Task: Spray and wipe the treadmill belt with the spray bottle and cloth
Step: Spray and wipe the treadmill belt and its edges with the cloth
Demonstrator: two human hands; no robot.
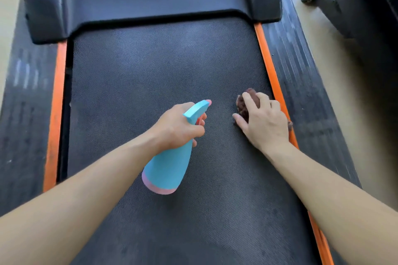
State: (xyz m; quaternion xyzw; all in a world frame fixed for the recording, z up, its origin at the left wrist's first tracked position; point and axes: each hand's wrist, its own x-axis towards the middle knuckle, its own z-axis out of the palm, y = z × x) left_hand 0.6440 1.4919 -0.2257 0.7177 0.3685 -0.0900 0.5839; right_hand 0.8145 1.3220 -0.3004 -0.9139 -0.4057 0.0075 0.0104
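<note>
Spray bottle (170,168): we hold it in the left hand (178,127) above the middle of the treadmill belt (150,71), nozzle aimed forward so mist would land on the stretch ahead
Left fingers (197,130): wrapped round the bottle's neck, one seemingly at the trigger, ready to squeeze
Cloth (241,105): bunched under the right hand (265,122) on the belt near its right edge, just beside the orange strip (267,66), likely so we can wipe without putting the bottle down
Right fingers (249,102): curled over the cloth, gripping and pressing it onto the belt
Step, as we judge it: alternating spray and wipe
</note>
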